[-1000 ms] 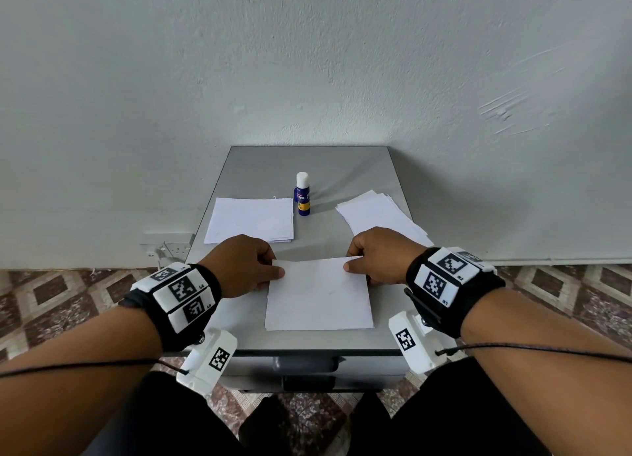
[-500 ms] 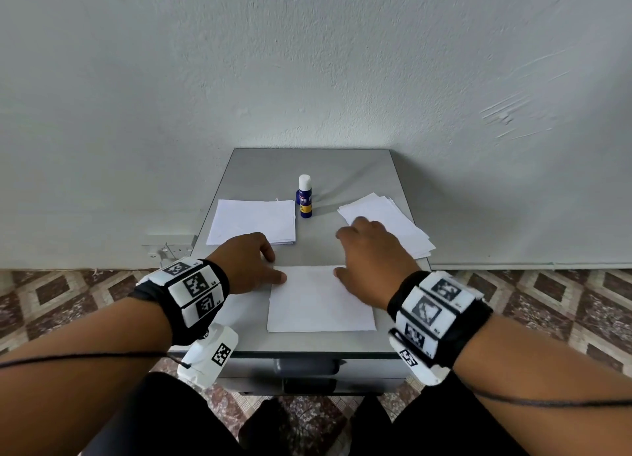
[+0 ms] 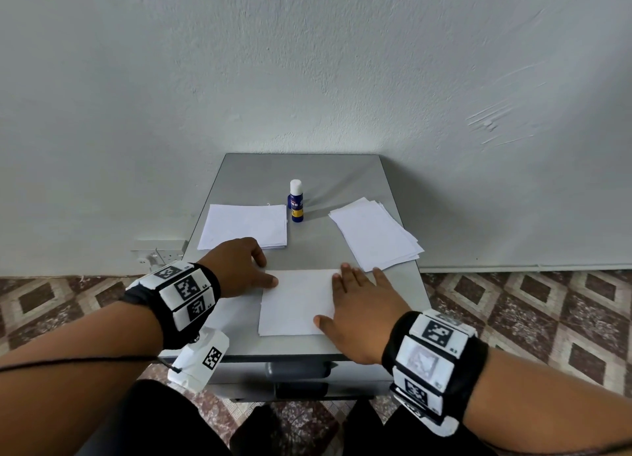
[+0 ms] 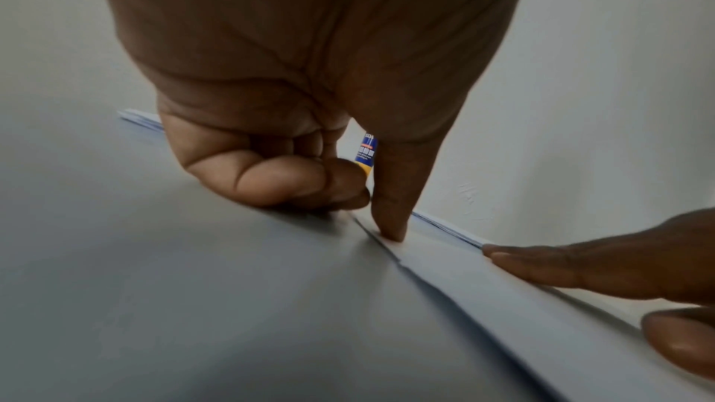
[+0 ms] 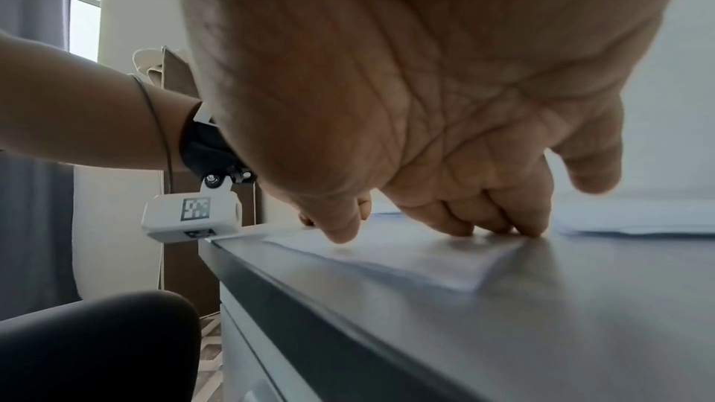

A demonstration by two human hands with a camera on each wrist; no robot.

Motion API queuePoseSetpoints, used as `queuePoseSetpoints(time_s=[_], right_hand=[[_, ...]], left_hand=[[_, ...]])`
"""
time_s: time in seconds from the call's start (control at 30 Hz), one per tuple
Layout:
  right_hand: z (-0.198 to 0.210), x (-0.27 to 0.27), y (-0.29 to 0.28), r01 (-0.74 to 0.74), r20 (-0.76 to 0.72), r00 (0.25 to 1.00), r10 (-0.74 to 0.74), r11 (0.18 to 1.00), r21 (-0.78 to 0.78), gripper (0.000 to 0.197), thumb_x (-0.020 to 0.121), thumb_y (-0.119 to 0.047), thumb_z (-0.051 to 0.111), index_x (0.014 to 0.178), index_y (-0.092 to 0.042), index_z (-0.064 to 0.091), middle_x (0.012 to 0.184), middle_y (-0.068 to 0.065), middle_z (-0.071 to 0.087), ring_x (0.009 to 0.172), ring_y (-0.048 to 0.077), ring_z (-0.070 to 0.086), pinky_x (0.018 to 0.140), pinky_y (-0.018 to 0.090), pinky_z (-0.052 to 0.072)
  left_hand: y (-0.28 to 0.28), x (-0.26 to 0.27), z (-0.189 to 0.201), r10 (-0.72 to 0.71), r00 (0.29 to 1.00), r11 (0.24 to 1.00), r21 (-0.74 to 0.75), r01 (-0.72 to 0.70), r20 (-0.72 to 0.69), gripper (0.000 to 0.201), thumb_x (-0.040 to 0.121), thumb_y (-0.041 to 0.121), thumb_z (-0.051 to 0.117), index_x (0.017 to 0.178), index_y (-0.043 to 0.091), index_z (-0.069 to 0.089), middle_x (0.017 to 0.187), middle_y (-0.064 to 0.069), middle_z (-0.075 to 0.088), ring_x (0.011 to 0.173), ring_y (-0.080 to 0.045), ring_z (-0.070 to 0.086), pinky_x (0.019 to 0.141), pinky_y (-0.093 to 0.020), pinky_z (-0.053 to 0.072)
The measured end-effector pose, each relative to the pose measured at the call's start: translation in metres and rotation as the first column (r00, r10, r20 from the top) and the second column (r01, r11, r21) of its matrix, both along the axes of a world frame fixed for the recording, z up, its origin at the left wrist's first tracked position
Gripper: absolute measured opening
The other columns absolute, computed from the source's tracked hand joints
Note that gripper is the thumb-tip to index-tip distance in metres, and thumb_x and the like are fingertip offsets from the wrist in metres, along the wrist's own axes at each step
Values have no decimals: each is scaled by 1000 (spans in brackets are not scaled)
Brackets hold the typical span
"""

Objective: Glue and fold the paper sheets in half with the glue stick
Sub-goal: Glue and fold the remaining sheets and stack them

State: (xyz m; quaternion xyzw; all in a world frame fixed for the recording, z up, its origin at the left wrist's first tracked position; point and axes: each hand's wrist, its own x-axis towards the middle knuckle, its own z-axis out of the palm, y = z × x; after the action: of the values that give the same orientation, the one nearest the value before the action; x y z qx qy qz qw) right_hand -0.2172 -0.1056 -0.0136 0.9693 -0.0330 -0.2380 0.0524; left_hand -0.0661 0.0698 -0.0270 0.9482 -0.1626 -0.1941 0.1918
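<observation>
A folded white sheet (image 3: 297,301) lies near the front edge of the grey cabinet top (image 3: 307,172). My left hand (image 3: 239,267) sits at the sheet's left edge with its fingers curled on the top. Its thumb (image 4: 389,225) presses down on the paper's corner. My right hand (image 3: 357,303) lies flat with straight fingers (image 5: 499,222) pressing the sheet's right side. The blue glue stick (image 3: 296,205), white cap on, stands upright at the back centre, apart from both hands.
A neat stack of white sheets (image 3: 244,226) lies at the back left, and a fanned stack (image 3: 374,238) at the back right. A white wall rises just behind the cabinet. A drawer handle (image 3: 297,370) sits below the front edge, above a patterned tile floor.
My right hand has let go of the sheet's far right corner, flattened, and slid toward me over the right side. My left hand stayed at the left edge.
</observation>
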Motion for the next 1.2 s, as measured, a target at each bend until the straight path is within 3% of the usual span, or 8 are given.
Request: queuePoseSetpoints(time_s=[0.17, 0.43, 0.6, 0.73, 0.83, 0.9, 1.0, 1.2], right_hand=[[-4, -2, 6, -73, 202, 977, 72, 997, -2, 73, 98, -55, 29, 152, -7, 24, 152, 14, 22, 139, 32, 20, 115, 52, 14], [6, 39, -12, -238, 31, 971, 239, 971, -25, 78, 93, -27, 47, 154, -41, 2, 161, 7, -8, 147, 31, -5, 117, 52, -1], [15, 56, -20, -355, 39, 932, 361, 929, -108, 87, 90, -12, 53, 150, -54, 5, 162, 7, -6, 147, 31, -1, 116, 51, 8], [15, 62, -22, -473, 227, 840, 493, 870, -139, 66, 96, -10, 44, 147, -50, 31, 149, 9, 30, 134, 32, 30, 104, 44, 29], [9, 58, -23, -460, 397, 795, 460, 882, -100, 43, 94, -9, 47, 132, -26, 58, 123, 8, 54, 109, 30, 52, 88, 40, 40], [2, 54, -21, -376, 409, 841, 355, 926, -33, 37, 97, -18, 42, 133, -16, 53, 132, 7, 50, 117, 29, 50, 96, 40, 36], [0, 43, -13, -253, 227, 945, 237, 966, 45, 63, 102, -45, 33, 153, -11, 23, 161, 10, 19, 145, 26, 24, 116, 44, 19], [1, 36, -18, -122, -41, 992, 119, 989, -82, 75, 102, -55, 19, 156, -9, -4, 164, 10, -9, 151, 22, -2, 120, 49, -2]], left_hand=[[2, -3, 9, -60, 995, 997, 47, 56, 83, 37, 76, 47, 78, 97, 26, 56, 85, 4, 64, 76, -11, 61, 67, -27, 49], [2, -3, 26, -134, 986, 991, 37, 130, 104, 30, 80, 46, 75, 98, 29, 59, 85, 10, 66, 73, -3, 60, 59, -19, 40], [-8, 3, 24, -211, 972, 976, 70, 204, 106, 33, 82, 42, 74, 109, 28, 60, 94, 11, 67, 85, -8, 58, 68, -19, 43], [-10, 3, 21, -334, 932, 942, 80, 326, 139, 45, 82, 42, 74, 124, 37, 59, 111, 13, 57, 93, -7, 57, 87, -24, 48], [-8, 1, 16, -431, 888, 901, 135, 413, 159, 55, 81, 50, 72, 132, 43, 54, 122, 11, 51, 107, -10, 51, 99, -27, 43], [-7, -2, 13, -477, 860, 875, 190, 445, 180, 58, 82, 56, 68, 136, 43, 52, 128, 11, 48, 115, -14, 46, 103, -30, 40], [-4, -5, 10, -505, 837, 855, 251, 454, 211, 60, 84, 60, 62, 140, 41, 50, 134, 12, 45, 118, -15, 42, 105, -31, 39], [-6, -7, 13, -519, 825, 845, 278, 456, 222, 58, 88, 58, 59, 142, 40, 49, 135, 13, 45, 119, -14, 40, 103, -28, 39]])
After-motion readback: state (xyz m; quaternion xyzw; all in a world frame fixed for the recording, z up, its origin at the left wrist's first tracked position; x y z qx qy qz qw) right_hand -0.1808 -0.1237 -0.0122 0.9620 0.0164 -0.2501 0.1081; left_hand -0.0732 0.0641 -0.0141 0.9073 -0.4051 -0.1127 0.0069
